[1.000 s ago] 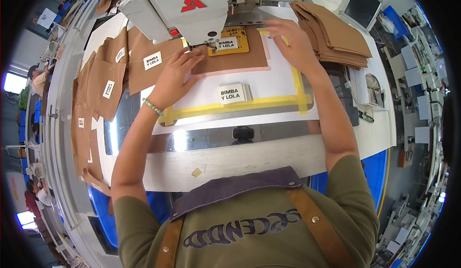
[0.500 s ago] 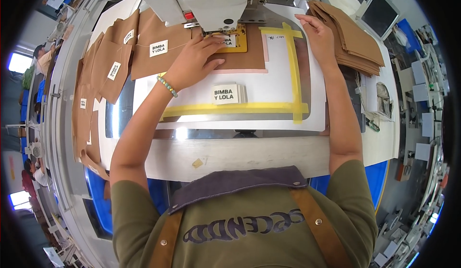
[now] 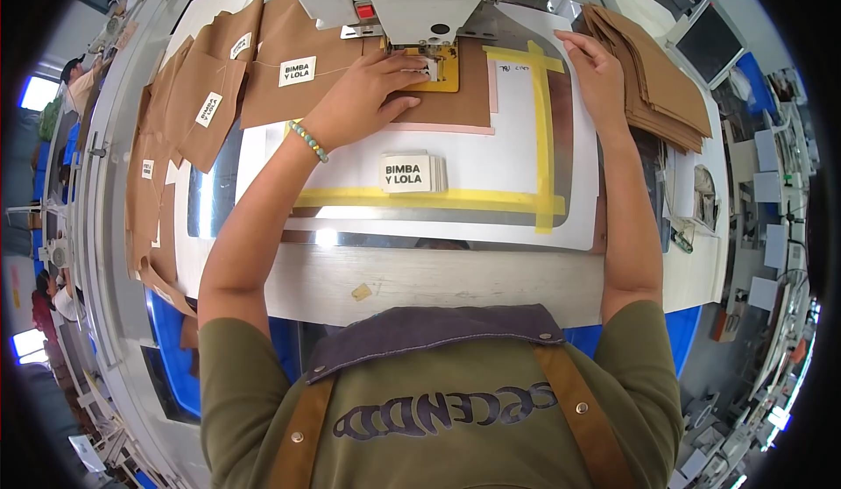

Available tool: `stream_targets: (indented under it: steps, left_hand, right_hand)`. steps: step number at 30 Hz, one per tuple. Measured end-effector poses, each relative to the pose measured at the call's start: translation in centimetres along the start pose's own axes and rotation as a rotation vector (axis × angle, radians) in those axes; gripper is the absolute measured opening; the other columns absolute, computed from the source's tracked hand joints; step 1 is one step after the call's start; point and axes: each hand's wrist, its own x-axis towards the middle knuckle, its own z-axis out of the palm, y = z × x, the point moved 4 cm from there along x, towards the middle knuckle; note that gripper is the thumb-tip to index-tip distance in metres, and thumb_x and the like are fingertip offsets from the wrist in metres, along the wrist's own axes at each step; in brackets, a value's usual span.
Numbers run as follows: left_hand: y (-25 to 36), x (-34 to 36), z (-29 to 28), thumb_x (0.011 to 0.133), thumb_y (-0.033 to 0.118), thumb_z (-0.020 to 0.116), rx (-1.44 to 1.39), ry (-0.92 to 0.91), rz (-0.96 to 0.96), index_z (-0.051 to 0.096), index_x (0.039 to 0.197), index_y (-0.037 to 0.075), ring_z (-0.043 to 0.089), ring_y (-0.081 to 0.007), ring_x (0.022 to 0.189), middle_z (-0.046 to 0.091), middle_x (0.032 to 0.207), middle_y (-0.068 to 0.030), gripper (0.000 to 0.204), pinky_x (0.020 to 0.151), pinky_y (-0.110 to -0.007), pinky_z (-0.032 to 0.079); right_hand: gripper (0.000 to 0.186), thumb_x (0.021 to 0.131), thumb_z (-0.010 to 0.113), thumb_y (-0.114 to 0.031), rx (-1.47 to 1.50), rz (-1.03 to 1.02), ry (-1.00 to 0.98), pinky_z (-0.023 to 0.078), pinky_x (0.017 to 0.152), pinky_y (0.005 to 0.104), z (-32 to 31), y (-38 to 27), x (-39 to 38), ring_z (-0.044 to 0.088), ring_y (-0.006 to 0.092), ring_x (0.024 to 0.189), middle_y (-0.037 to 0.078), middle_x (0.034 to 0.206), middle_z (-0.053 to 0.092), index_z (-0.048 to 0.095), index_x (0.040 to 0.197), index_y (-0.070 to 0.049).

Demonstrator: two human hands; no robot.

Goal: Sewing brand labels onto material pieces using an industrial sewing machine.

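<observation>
My left hand (image 3: pixel 357 103), with a beaded bracelet at the wrist, lies with fingers stretched out on a flat brown piece (image 3: pixel 469 110) under the sewing machine head (image 3: pixel 425 7). Its fingertips reach a yellow clamp frame (image 3: pixel 449 67) and partly cover the white label inside it. My right hand (image 3: pixel 597 77) rests at the right side of the metal plate, its fingers loosely bent and nothing visible in them. Between my forearms, a small stack of white printed labels (image 3: pixel 405 173) sits on a white sheet (image 3: pixel 350 169) bordered by yellow tape (image 3: pixel 420 197).
Brown pieces with white labels (image 3: pixel 263 103), joined by thread, trail off the left side. A stack of brown pieces (image 3: pixel 653 86) lies at the right, near a dark screen (image 3: pixel 708 40). A small scrap (image 3: pixel 361 292) lies at the table's front edge.
My view has shifted slightly, so the machine sits a little higher in it. Both hands stay nearly in place, the left still on the brown piece by the label.
</observation>
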Motion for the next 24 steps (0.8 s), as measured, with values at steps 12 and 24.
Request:
stream_targets:
  steps: [12,24]
  left_hand:
    - [0.0,0.0,-0.4,0.103,0.021,0.074,-0.006,-0.026,-0.008,0.076,0.138,0.011,0.051,-0.0285,0.153,0.067,0.153,-0.0056,0.036,0.12,-0.043,0.05]
    - [-1.7,0.9,0.3,0.103,0.025,0.073,0.025,0.035,-0.024,0.069,0.148,0.012,0.063,-0.0372,0.126,0.069,0.148,-0.0116,0.047,0.112,-0.045,0.053]
  right_hand:
    - [0.023,0.107,0.069,-0.017,0.001,0.002,0.001,0.042,0.064,0.0231,-0.1,0.8,0.2,0.049,0.0031,0.068,-0.006,0.091,0.072,0.083,0.124,-0.011]
    - [0.024,0.107,0.068,-0.018,-0.047,0.11,-0.101,0.052,0.075,0.0262,0.6,0.4,-0.4,0.061,0.0065,0.079,0.0,0.11,0.08,0.081,0.124,-0.008]
